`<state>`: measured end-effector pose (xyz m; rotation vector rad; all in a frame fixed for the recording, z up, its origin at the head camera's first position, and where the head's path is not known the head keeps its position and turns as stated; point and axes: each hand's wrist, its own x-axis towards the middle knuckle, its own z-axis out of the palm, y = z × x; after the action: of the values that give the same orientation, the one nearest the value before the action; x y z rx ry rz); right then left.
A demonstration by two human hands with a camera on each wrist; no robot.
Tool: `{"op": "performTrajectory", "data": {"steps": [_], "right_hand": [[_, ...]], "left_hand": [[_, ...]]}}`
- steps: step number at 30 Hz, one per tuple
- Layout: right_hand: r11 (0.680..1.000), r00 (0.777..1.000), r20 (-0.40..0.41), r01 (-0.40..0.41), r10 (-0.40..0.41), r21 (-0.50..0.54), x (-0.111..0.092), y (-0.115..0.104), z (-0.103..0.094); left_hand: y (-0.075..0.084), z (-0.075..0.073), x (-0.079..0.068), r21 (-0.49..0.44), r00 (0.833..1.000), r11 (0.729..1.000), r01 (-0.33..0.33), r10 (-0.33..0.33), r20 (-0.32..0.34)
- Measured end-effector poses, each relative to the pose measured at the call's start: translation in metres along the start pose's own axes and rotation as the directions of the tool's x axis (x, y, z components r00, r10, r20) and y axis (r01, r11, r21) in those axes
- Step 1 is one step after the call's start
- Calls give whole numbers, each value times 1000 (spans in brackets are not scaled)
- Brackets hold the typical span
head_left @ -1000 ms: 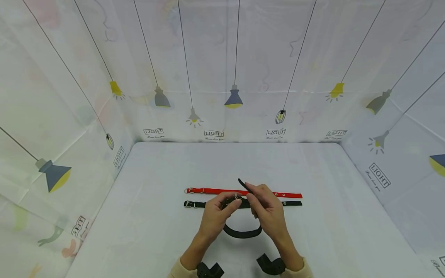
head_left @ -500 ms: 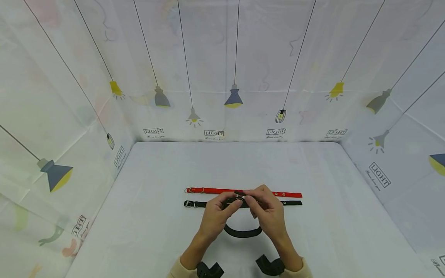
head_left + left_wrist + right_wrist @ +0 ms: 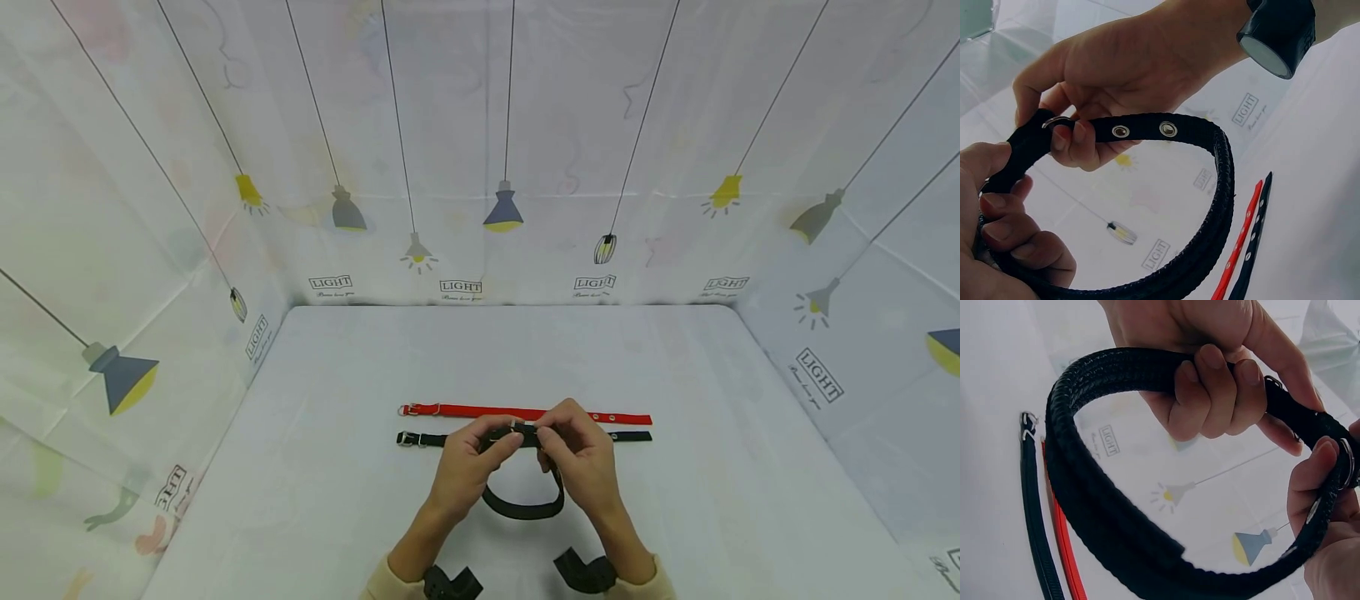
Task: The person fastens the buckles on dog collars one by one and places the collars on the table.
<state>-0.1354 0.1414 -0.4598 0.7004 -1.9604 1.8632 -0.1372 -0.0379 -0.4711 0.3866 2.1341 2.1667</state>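
Both hands hold a black buckled collar (image 3: 525,511), bent into a loop above the table. Its strap has metal eyelets (image 3: 1168,129). The left hand (image 3: 459,473) grips the collar at the buckle end; in the right wrist view, several of its fingers (image 3: 1213,394) curl round the thicker band. My right hand (image 3: 588,462) pinches the strap's eyelet end beside a metal ring (image 3: 1349,464). The fingers partly hide the buckle, so how far the strap is through it cannot be told.
Behind the hands a red collar (image 3: 465,411) and another black collar (image 3: 423,440) lie flat and parallel on the white table (image 3: 345,358). Hands partly cover both. A white curtain (image 3: 457,108) printed with lamps encloses the table's back and sides.
The strap's tip, which stuck up from the right fingers, has come down and lies between the hands near the buckle. The right fingers have shifted slightly; the left hand stays in place.
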Motion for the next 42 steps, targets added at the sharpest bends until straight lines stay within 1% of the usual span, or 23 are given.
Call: {"op": "performTrajectory", "data": {"steps": [9, 16, 18, 25, 29, 33, 39, 42], "right_hand": [[1000, 1000, 15, 1, -1, 8, 0, 3, -1], [997, 999, 20, 47, -48, 54, 0, 3, -1], [998, 999, 24, 38, -40, 48, 0, 2, -1], [999, 998, 53, -27, 26, 25, -1, 1, -1], [998, 996, 60, -66, 67, -19, -1, 1, -2], [990, 990, 62, -123, 127, -71, 1, 0, -1], [980, 984, 29, -174, 177, -93, 0, -4, 1], [977, 982, 5, -187, 188, -105, 0, -5, 2]], "left_hand": [[0, 0, 1, -2, 1000, 1000, -11, 11, -1], [1, 1, 1, -5, 1000, 1000, -18, 18, -1], [0, 0, 1, -11, 1000, 1000, -18, 18, -3], [0, -1, 1, -63, 1000, 998, -15, 14, -5], [0, -3, 1, -59, 999, 998, -33, 32, -7], [1, -3, 1, -48, 998, 998, -50, 49, -25], [1, -3, 1, -22, 997, 997, -73, 72, -26], [0, -3, 1, -44, 995, 995, -95, 94, -19]]}}
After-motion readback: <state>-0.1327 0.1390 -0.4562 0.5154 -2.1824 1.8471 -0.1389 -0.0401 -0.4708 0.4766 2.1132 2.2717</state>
